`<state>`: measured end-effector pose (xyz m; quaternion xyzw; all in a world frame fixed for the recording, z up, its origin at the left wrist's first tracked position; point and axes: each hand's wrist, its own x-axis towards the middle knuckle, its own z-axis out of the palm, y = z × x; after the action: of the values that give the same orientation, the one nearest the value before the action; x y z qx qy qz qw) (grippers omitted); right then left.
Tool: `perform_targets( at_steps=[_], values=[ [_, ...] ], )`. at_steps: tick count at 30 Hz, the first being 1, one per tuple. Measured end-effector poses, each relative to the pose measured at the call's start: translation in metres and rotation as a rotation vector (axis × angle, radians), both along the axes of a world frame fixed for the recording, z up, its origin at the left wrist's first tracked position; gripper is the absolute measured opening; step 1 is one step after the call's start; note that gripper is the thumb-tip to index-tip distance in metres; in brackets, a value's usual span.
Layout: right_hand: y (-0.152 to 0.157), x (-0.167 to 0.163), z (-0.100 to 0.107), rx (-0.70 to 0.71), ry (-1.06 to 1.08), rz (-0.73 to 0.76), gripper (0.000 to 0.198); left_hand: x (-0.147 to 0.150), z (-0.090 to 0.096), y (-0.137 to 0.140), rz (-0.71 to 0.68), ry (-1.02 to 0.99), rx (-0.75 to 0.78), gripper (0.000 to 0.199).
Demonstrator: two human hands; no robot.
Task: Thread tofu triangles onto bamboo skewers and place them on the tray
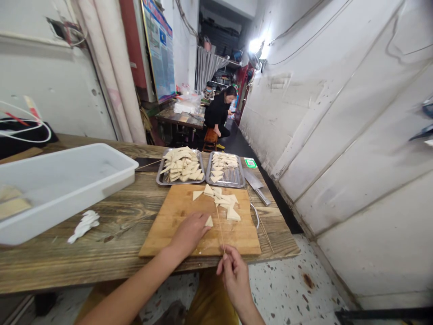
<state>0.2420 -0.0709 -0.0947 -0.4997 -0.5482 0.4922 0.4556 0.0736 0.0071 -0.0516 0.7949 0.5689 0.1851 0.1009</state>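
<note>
My left hand (190, 232) is over the wooden cutting board (176, 203), its fingers closed on a pale tofu triangle (209, 221) that shows past the fingertips. At the board's front edge, my right hand (233, 266) pinches the lower end of a thin wooden skewer (220, 225). The skewer slants up and away, its far end among several loose tofu triangles (223, 197) at the back of the board. Whether the tip has gone into one of them I cannot tell.
Behind the board stand a metal tray (163, 179) heaped with skewered triangles and a second tray (241, 178). A cleaver (256, 186) and loose skewers (265, 228) lie right. Left are a white plastic bin (111, 180) and crumpled tissue (84, 225). A person (218, 110) sits beyond.
</note>
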Motion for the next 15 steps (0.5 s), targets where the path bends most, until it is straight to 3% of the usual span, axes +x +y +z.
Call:
perform_targets(
  at_steps=[5,8,11,15],
  values=[
    [-0.003,0.001,0.002,0.02,0.002,-0.009,0.047,0.004,0.008,0.012,0.002,0.055,-0.042,0.025],
    [-0.004,0.001,0.002,0.04,0.021,-0.009,0.041,0.0,0.011,0.018,0.049,-0.078,-0.065,0.022],
    [-0.006,-0.001,0.004,0.034,0.042,-0.004,0.037,-0.009,0.007,0.022,0.137,-0.426,-0.143,0.022],
    [-0.012,-0.006,0.007,-0.05,0.056,0.057,0.037,-0.024,0.001,0.02,0.266,-1.146,-0.433,0.03]
  ],
)
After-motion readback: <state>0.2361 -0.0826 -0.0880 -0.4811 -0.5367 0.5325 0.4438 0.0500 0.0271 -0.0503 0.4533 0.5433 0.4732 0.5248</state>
